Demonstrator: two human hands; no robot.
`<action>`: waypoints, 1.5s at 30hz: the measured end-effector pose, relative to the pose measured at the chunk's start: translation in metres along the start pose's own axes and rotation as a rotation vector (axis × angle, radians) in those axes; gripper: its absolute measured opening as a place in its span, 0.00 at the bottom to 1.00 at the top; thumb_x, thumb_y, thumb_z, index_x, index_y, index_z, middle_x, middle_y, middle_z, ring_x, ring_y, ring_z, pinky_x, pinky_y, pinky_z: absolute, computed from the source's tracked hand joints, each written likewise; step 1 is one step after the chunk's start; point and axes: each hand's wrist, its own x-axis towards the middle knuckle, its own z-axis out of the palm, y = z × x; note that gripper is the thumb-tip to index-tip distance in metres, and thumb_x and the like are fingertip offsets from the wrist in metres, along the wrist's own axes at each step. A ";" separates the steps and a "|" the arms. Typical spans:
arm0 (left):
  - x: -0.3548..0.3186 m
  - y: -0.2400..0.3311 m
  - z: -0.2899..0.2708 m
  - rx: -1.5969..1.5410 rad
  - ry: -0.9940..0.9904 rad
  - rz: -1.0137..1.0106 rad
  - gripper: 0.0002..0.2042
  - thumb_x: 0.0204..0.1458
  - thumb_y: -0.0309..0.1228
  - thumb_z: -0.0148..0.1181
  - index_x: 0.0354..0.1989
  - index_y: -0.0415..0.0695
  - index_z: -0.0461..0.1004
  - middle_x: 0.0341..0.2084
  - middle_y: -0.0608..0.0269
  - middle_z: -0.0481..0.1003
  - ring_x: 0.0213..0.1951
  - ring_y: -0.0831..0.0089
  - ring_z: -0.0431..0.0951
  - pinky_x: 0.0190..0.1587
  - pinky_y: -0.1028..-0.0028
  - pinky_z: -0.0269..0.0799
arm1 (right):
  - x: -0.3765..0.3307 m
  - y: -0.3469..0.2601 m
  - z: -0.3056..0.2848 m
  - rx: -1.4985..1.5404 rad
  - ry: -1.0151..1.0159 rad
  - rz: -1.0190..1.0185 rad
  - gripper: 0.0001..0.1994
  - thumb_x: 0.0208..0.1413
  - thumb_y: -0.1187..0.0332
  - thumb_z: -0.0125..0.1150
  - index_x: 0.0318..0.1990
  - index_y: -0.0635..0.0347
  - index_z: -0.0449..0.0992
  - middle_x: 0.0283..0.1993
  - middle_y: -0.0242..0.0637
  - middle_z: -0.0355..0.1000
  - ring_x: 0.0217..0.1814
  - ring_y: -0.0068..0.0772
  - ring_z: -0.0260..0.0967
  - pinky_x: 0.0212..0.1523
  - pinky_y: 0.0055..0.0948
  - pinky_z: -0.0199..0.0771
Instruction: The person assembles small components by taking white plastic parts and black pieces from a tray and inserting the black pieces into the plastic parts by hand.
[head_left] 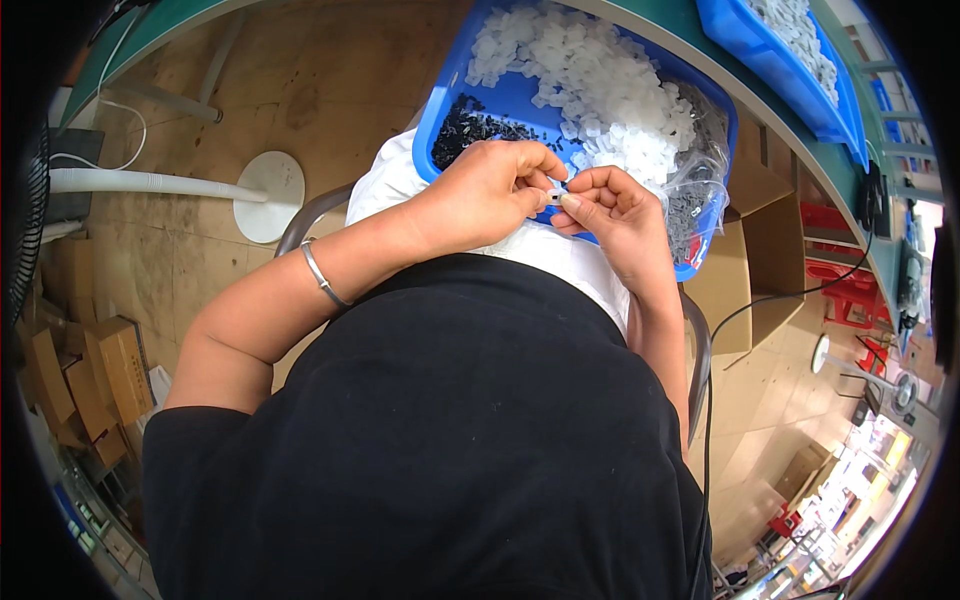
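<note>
Over the near edge of a blue plastic tray (520,88), my two hands meet fingertip to fingertip. My left hand (490,190) pinches a small white plastic piece (557,193), with a dark spot showing on it. From the other side, the thumb and finger of my right hand (615,205) close on the same piece. Its exact shape is mostly hidden by the fingers. Beyond the hands lies a heap of translucent white plastic pieces (590,75). Small black parts (465,130) are piled in the tray's left corner.
A clear plastic bag (705,150) and grey parts (685,220) fill the tray's right side. A green-topped table (670,35) curves behind it, carrying another blue bin (770,60). An opened cardboard box (765,260) stands at the right, near a black cable (770,297).
</note>
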 end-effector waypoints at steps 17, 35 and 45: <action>0.007 -0.009 0.003 -0.065 0.085 -0.014 0.14 0.54 0.20 0.54 0.50 0.33 0.71 0.36 0.58 0.78 0.39 0.76 0.78 0.45 0.76 0.73 | -0.002 -0.005 0.018 -0.374 0.124 -0.135 0.06 0.57 0.78 0.57 0.40 0.71 0.74 0.31 0.41 0.77 0.33 0.26 0.77 0.35 0.22 0.77; 0.007 -0.007 0.006 -0.229 0.078 -0.164 0.12 0.56 0.22 0.54 0.48 0.32 0.73 0.33 0.59 0.79 0.35 0.79 0.77 0.41 0.79 0.73 | 0.000 0.000 0.008 -0.158 0.085 0.024 0.06 0.57 0.78 0.53 0.40 0.72 0.73 0.30 0.40 0.75 0.33 0.25 0.76 0.36 0.22 0.77; 0.011 -0.015 0.010 -0.183 0.060 -0.133 0.12 0.56 0.22 0.55 0.47 0.30 0.72 0.34 0.58 0.78 0.36 0.77 0.77 0.41 0.78 0.74 | 0.001 0.013 0.002 -0.191 0.082 -0.049 0.05 0.57 0.79 0.52 0.39 0.70 0.73 0.30 0.40 0.76 0.32 0.27 0.77 0.33 0.24 0.78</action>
